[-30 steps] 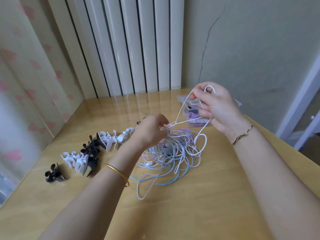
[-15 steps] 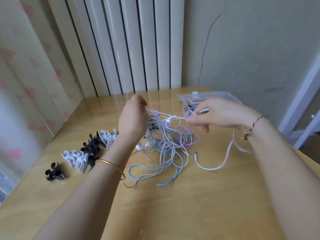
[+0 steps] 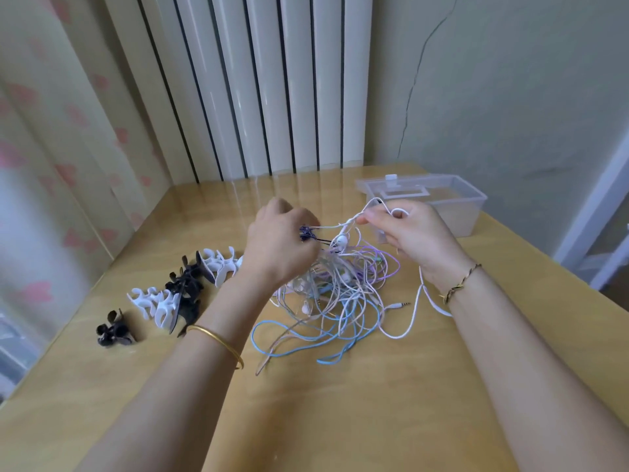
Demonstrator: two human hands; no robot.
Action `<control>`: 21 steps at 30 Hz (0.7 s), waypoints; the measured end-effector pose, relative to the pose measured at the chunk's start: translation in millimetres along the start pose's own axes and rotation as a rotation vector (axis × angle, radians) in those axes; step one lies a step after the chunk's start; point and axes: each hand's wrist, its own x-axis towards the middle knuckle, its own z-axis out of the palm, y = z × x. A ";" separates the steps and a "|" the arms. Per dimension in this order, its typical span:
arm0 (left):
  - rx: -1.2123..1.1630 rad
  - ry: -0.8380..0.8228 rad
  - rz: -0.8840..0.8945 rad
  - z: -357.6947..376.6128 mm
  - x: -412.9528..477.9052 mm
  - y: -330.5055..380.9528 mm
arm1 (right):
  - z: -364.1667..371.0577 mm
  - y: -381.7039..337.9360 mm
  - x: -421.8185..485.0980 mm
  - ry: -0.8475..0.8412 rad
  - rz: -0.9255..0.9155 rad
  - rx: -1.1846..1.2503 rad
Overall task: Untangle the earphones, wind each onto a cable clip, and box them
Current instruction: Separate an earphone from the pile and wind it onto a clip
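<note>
While my left hand [image 3: 279, 247] clutches the limp tangle [image 3: 333, 294], my right hand [image 3: 408, 233] pinches one light, slippery white cord [image 3: 423, 287]; I'd grip beside its earbud [image 3: 341, 239].

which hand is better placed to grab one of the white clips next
Left, probably. The white clips lie beside the left hand, on its side of the tangle; the right hand is beyond the tangle, pinching a white cable.

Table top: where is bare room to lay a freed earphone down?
Bare table between the forearms, nearer than the earphone tangle; also behind the cable clips, toward the ribbed white panel. Crowded: the clips' row, the tangle, the clear box.
</note>
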 end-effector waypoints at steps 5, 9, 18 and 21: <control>-0.081 -0.100 0.015 -2.9 3.5 24.1 | 5.7 -1.6 -1.3 -0.017 0.004 0.116; -0.107 0.001 -0.035 9.5 6.7 18.1 | 6.7 -3.6 -2.9 -0.004 -0.007 0.098; -0.226 0.078 -0.051 13.0 11.3 7.5 | 12.3 -3.3 -3.9 0.028 -0.017 0.121; -0.233 0.116 -0.028 14.2 9.2 4.6 | 14.6 -4.7 -6.3 0.011 0.002 0.169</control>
